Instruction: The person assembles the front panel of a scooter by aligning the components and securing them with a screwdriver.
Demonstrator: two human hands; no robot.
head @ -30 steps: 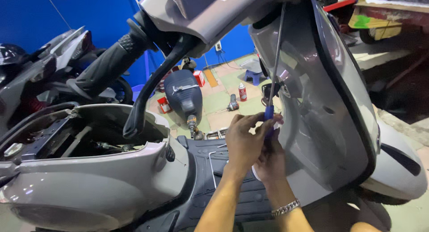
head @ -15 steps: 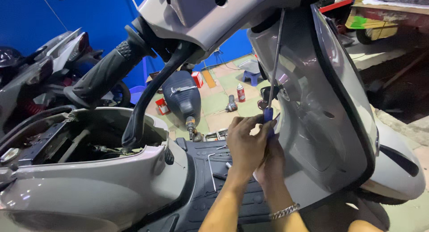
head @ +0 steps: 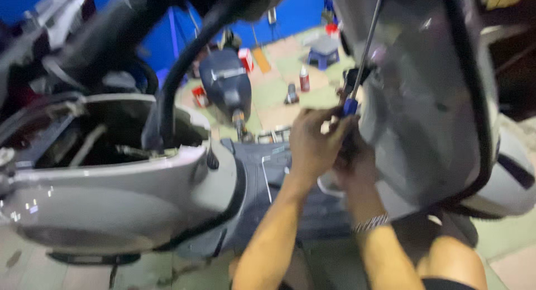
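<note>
A blue wall and a pale tiled workshop floor lie behind a grey scooter that fills the blurred view. Its front panel rises at the right and its open body cavity sits at the left, with a black cable arching across between them. On the floor beyond stand a dark scooter part, a small blue stool, red cans and a bottle. Both hands meet just beside the panel's inner edge: the left hand has its fingers closed around the blue-handled screwdriver, whose long shaft slants upward along the panel. The right hand, wearing a metal bracelet, is mostly hidden behind the left, so its grip cannot be told.
</note>
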